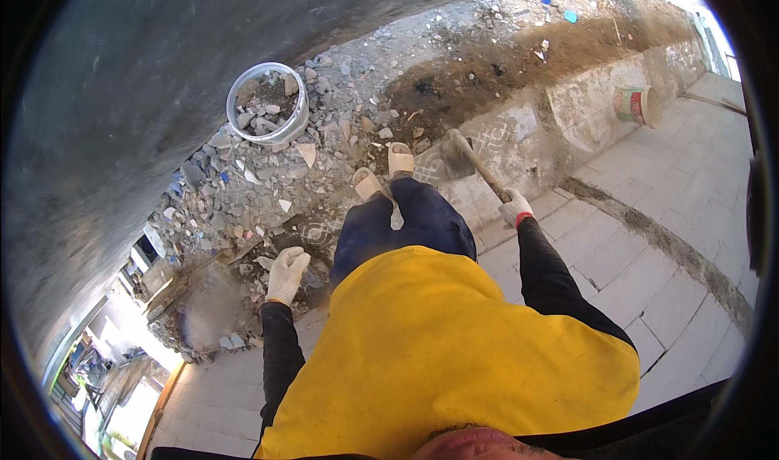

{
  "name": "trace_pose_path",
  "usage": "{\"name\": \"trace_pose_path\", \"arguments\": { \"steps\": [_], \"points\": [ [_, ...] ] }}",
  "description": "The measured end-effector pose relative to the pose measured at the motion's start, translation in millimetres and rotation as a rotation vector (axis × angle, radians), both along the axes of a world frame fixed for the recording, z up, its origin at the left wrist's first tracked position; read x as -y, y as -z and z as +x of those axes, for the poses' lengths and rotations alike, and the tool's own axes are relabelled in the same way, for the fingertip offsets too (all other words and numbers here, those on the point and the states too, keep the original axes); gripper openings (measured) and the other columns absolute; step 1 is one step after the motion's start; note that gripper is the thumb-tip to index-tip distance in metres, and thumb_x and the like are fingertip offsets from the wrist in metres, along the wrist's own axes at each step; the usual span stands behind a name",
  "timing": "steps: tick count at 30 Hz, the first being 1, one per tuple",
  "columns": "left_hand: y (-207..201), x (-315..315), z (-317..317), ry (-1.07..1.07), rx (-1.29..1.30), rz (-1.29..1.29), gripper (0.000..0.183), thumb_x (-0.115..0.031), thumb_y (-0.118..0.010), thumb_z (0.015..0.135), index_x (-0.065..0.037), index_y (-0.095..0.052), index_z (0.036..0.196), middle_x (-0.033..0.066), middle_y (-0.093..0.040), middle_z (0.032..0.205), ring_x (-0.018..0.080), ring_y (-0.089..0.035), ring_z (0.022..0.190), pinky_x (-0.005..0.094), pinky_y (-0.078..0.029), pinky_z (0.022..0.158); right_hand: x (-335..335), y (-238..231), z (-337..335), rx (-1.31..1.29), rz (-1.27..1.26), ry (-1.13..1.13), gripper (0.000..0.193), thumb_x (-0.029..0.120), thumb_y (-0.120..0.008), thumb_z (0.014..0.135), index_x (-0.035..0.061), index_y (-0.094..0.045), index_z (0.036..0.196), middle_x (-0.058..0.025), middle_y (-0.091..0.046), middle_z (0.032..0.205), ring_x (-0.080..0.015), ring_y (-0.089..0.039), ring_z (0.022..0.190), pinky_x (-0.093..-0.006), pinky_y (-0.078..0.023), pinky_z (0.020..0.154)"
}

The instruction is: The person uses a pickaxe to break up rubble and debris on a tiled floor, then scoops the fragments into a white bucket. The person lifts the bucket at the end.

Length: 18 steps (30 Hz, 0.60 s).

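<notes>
My right hand (pixel 516 208), in a pale work glove with a red cuff, is closed round the wooden handle of a hoe (pixel 485 172). The hoe's flat metal blade rests low by the patterned, dusty ledge, just right of my feet. My left hand (pixel 286 275), also gloved, hangs over the rubble (pixel 219 204) with its fingers curled in. Nothing shows in that hand, and it touches nothing. Ahead and to the left stands a clear plastic bucket (pixel 302 123), partly filled with broken stone and dirt.
A dark wall (pixel 162 62) rises on the left. Brown soil (pixel 495 66) stretches ahead beside a broken, tiled ledge (pixel 596 95). Another bucket (pixel 649 107) lies on its side at the far right. Pale floor tiles (pixel 633 257) are cut by a rough groove (pixel 673 245).
</notes>
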State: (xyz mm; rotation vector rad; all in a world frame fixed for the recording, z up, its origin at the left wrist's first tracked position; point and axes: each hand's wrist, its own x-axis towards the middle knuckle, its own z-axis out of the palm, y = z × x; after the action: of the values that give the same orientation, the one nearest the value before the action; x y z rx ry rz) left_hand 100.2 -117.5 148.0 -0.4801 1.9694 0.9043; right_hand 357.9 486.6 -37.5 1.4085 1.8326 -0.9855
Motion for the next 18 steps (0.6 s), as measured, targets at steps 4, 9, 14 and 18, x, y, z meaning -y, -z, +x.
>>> {"name": "trace_pose_path", "arguments": {
  "steps": [4,9,14,18],
  "points": [
    [25,47,11,-0.180,-0.022,0.002,0.045,-0.030,-0.078,0.099,-0.001,-0.070,0.132,0.0024,-0.073,0.100,0.0097,-0.066,0.080,0.0272,-0.051,0.070,25,-34,-10,0.088,-0.040,0.055,0.067,0.005,-0.073,0.086,0.0086,-0.061,0.152,-0.0208,-0.073,0.130,-0.0369,-0.077,0.109,-0.0499,-0.071,0.078],
    [54,104,35,-0.268,-0.164,-0.017,0.043,-0.032,-0.077,0.101,-0.002,-0.070,0.131,-0.0005,-0.071,0.097,0.0087,-0.064,0.076,0.0266,-0.051,0.067,44,-39,-3,0.155,-0.030,0.111,0.065,0.004,-0.076,0.088,0.0071,-0.060,0.152,-0.0176,-0.075,0.118,-0.0337,-0.077,0.087,-0.0479,-0.067,0.068],
    [58,113,68,-0.544,-0.105,-0.004,0.042,-0.030,-0.077,0.101,-0.003,-0.071,0.132,0.0008,-0.073,0.099,0.0080,-0.065,0.077,0.0255,-0.051,0.067,33,-47,17,0.103,-0.042,0.221,0.055,0.003,-0.077,0.090,0.0038,-0.062,0.143,-0.0136,-0.069,0.089,-0.0254,-0.067,0.061,-0.0446,-0.057,0.056],
    [53,94,87,-0.369,-0.132,0.000,0.043,-0.029,-0.076,0.100,-0.002,-0.071,0.133,0.0015,-0.073,0.101,0.0101,-0.067,0.081,0.0278,-0.052,0.069,14,-57,24,0.201,-0.072,0.241,0.046,0.004,-0.077,0.090,0.0120,-0.064,0.133,-0.0042,-0.059,0.074,-0.0207,-0.059,0.055,-0.0492,-0.059,0.054]
  ]
}}
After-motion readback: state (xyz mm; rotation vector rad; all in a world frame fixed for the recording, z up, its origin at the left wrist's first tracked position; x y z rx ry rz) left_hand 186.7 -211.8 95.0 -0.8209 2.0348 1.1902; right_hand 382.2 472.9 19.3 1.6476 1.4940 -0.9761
